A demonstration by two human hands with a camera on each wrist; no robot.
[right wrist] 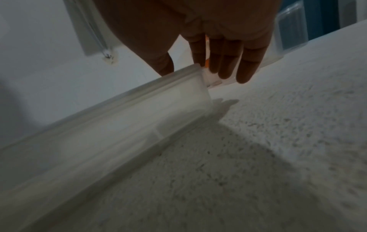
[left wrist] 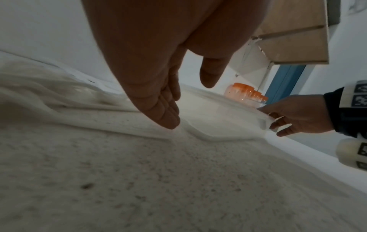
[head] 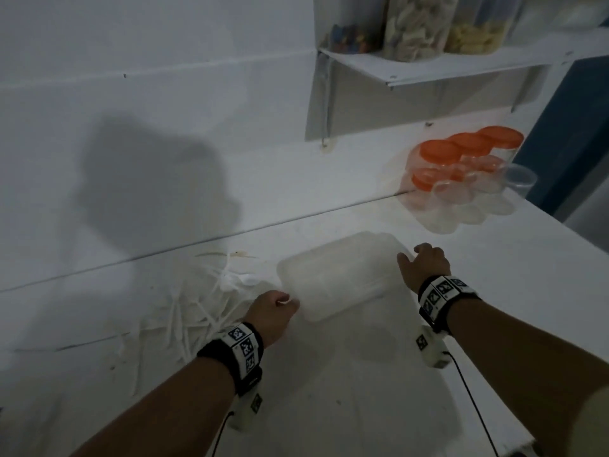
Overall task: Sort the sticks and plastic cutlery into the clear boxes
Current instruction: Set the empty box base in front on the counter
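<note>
The clear box [head: 333, 275] lies on the white counter [head: 379, 374], just right of the heap of sticks and plastic cutlery [head: 197, 308], and the person seems to be setting it in place. The left hand [head: 273, 313] touches its near-left corner with straight, relaxed fingers, and the right hand [head: 425, 265] rests at its far-right end, fingers straight with the thumb on the rim. The step probably goes best with even pressure from both ends, so the light box slides flat, stopping short of the heap.

My left hand [head: 273, 310] reaches forward, fingers straight and together. My right hand [head: 425, 265] is spread, thumb apart.
</note>
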